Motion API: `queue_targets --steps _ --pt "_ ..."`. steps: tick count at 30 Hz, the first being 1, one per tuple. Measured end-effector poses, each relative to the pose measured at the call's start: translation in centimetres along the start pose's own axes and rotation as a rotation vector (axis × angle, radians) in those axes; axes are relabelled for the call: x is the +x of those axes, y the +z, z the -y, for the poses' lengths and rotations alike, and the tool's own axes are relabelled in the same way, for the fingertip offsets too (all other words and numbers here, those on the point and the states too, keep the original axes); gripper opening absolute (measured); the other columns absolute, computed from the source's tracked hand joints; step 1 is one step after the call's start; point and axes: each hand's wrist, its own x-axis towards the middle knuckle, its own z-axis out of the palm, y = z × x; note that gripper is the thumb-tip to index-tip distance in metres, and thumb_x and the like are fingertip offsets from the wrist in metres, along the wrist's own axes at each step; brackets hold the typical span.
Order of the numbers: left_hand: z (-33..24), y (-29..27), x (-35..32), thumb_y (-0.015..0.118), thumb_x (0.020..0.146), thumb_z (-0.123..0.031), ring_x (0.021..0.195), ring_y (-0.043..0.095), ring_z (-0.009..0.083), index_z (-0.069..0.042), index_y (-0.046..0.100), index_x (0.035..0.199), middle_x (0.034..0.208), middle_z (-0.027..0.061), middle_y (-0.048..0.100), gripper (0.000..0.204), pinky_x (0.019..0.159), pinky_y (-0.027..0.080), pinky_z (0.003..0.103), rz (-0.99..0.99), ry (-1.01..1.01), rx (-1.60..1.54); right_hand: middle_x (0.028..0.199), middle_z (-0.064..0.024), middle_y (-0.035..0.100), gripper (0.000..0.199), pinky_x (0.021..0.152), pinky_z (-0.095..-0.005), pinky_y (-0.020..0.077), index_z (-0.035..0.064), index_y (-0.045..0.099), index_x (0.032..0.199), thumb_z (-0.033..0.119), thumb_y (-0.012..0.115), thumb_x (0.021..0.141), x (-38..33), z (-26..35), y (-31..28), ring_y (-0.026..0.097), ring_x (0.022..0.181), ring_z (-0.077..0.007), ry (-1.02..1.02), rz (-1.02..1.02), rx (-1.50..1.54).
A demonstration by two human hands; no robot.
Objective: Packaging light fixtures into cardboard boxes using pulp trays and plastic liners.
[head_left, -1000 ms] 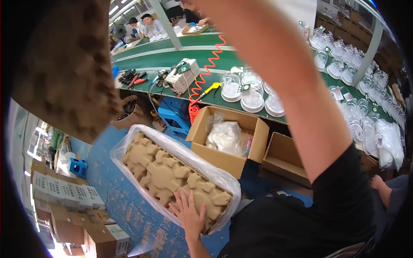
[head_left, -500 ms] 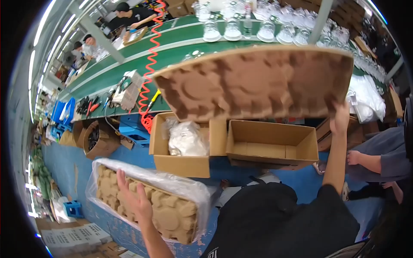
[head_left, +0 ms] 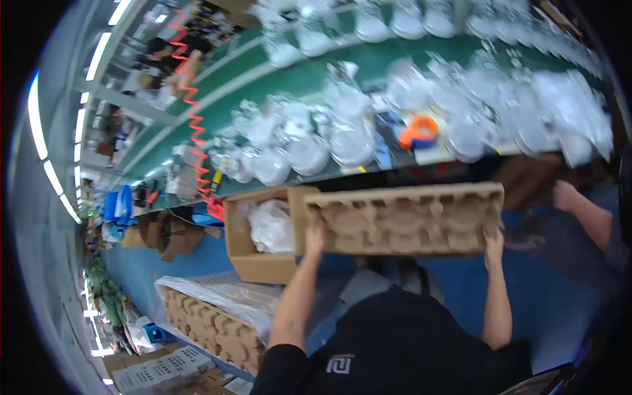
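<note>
A brown moulded pulp tray [head_left: 408,220] is level in front of me, its hollows showing. My left hand [head_left: 316,238] grips its left end, and my right hand [head_left: 493,245] grips its right end. The cardboard box seen earlier at this spot is hidden behind the tray, so I cannot tell whether the tray is inside its rim or above it. Just left stands an open cardboard box [head_left: 263,268] holding a white plastic-wrapped bundle [head_left: 271,227]. At lower left, a stack of similar pulp trays [head_left: 214,329] sits partly in a clear plastic bag [head_left: 230,296].
A green workbench [head_left: 243,187] runs across the far side, crowded with clear-wrapped white round items [head_left: 352,141]. An orange tape roll [head_left: 419,131] lies among them. A red coiled hose [head_left: 194,125] hangs at left. Another person's arm [head_left: 588,214] reaches in at right.
The tray has come down from over the bench to the box area and turned level. My left hand has left the tray stack and taken the tray's left end. The view has shifted.
</note>
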Motion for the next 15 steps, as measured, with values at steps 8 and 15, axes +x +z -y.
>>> queue_targets --steps 8,15 --pt "3.5 2.1 -3.3 0.046 0.101 -0.032 0.092 0.059 0.0530 -0.005 0.047 0.108 0.094 0.0332 0.064 0.028 0.078 0.045 0.061 -0.222 0.043 0.341 0.135 -0.0102 0.057 0.052 0.103 -0.0337 0.0420 -0.0002 0.045 0.142 0.034 0.051 0.104 2.6 2.0 -1.5 0.054 0.124 -0.0226 0.143 0.459 -0.212" --pt "2.1 0.2 -3.6 0.045 0.101 -0.029 0.099 0.061 0.0491 -0.009 0.041 0.135 0.108 0.0310 0.064 0.040 0.085 0.047 0.057 -0.271 0.029 0.376 0.137 -0.0092 0.056 0.059 0.102 -0.0376 0.0443 0.0040 0.045 0.143 0.048 0.047 0.103 7.7 -5.6 -1.3 0.054 0.124 -0.0246 0.266 0.585 -0.184"
